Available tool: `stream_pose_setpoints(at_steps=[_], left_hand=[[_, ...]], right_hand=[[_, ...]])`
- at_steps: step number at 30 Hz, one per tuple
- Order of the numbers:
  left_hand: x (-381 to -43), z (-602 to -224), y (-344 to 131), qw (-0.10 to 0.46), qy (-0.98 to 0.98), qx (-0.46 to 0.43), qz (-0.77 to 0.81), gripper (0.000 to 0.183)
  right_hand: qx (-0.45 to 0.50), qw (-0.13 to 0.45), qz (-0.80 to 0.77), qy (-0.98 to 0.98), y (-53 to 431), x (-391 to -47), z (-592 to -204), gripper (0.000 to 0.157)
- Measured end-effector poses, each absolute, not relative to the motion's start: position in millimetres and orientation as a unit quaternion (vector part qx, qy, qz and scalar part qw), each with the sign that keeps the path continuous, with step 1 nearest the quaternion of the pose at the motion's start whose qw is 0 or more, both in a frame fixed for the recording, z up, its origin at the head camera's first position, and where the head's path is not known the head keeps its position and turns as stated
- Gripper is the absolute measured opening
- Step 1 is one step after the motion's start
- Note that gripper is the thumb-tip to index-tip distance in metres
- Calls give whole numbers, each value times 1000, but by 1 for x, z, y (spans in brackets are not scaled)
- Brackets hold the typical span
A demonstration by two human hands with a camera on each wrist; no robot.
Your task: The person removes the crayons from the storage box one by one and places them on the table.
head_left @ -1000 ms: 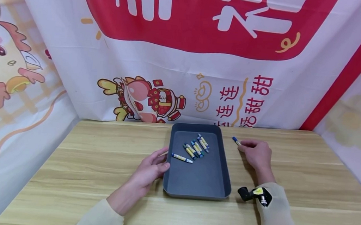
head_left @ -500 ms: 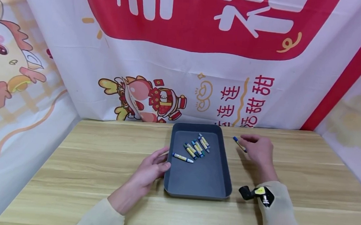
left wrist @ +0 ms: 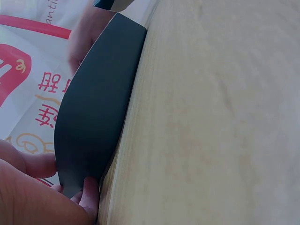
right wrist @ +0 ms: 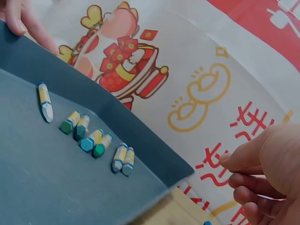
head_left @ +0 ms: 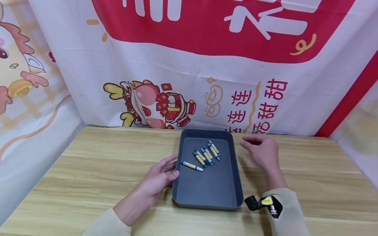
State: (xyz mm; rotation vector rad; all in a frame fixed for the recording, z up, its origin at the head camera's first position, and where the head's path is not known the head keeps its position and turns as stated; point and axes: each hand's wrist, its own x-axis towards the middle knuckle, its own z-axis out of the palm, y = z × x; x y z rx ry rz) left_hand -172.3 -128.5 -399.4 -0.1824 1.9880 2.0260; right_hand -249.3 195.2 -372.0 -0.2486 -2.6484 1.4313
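Note:
My left hand (head_left: 157, 178) holds the left wall of a dark grey tray (head_left: 208, 191); in the left wrist view its fingers (left wrist: 89, 197) rest against the outer wall, low down. A digit lies over the rim in the right wrist view. Several crayons with yellow-and-blue wrappers lie in the tray, one pale-tipped crayon (head_left: 192, 166) apart from the grouped ones. Beyond the tray's far right corner hovers my right hand (head_left: 261, 152), fingers loosely bent, nothing between thumb and index. Below it, a blue crayon tip (right wrist: 207, 223) shows at the right wrist view's bottom edge; the rest is out of frame.
The tray stands on a light wooden table (head_left: 117, 145) near its far edge. A white printed cloth (head_left: 79, 68) hangs upright behind the table and along both sides. A small black camera mount (head_left: 263, 203) sits on the right wrist.
My right hand first pinched a blue-ended crayon right of the tray, then let it go on the table. Since then it has moved left, over that crayon. Left hand and tray stay put.

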Motion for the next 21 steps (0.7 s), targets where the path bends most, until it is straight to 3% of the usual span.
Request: stream_pose_setpoints(at_steps=[9, 21], left_hand=[[-172, -399, -129, 149, 691, -62, 705, 62], [-171, -399, -128, 145, 690, -61, 707, 63]], right_hand=[[-89, 32, 489, -867, 175, -252, -363, 33], [-38, 54, 497, -865, 143, -262, -363, 29]])
